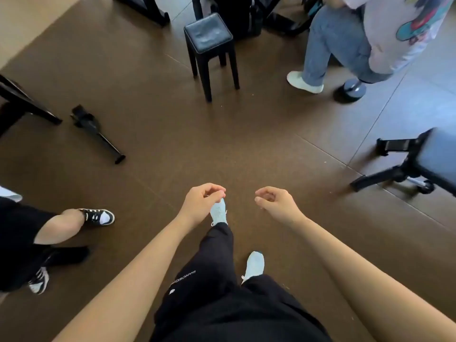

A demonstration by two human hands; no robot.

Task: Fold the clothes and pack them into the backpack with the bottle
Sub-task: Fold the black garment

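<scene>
A brown floor mat [153, 99] fills most of the room ahead and gives way to pale grey floor tiles [419, 95] on the right. A black stool [208, 33] with a padded square seat stands on the mat at the top. Just behind it is a dark bulky shape [237, 18]. Whether that is the backpack cannot be told, and nothing can be seen of any contents. The clothes and the bottle cannot be placed from this view.

Both bare arms reach forward and down over the wearer's black trousers [217, 262]. The left hand [202, 203] hangs above a pale shoe [218, 212], its fingers loosely curled with the thumb close to the fingertips; the grip holds nothing. The right hand [276, 201] is level with it and a little apart, knuckles up, with forefinger and thumb bent toward each other in a loose ring. Its grip is also empty.

A folded tripod [96, 132] lies on the mat at the left. Another tripod [399, 169] stands at the right edge. A person in jeans [338, 38] stands beyond the stool, and a seated person's sneaker [98, 216] shows at the left.
</scene>
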